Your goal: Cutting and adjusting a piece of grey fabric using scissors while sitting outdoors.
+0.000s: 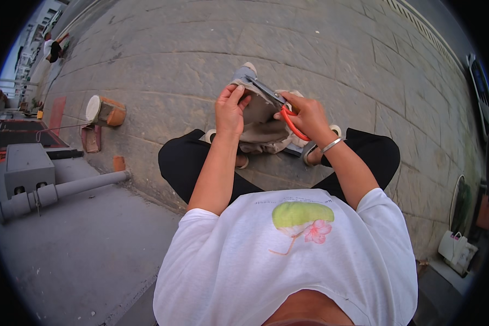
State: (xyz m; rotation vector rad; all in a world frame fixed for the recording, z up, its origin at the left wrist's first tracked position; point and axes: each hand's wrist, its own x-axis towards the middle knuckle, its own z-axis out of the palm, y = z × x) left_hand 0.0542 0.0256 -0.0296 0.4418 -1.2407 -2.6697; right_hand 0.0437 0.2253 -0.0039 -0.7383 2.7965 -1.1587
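My left hand (230, 106) pinches the upper edge of a beige fabric piece (265, 114) between thumb and fingertips. The cloth hangs slack and opens into a hollow between my feet, with a grey-blue part (244, 74) at its far end. My right hand (306, 117) grips scissors (287, 109) with red-orange handles and dark metal blades. Those blades lie along the fabric's edge, their tips just beyond my left fingertips. Whether cloth sits between the blades I cannot tell. Folds of cloth are partly hidden behind my right hand.
Stone paving (179, 32) surrounds my feet. At left are a round white-faced object (93, 108), an orange brick piece (119, 164), a grey pipe (91, 183) and a grey box (29, 166). A white container (456, 250) stands at right. Another person (53, 48) is far off at upper left.
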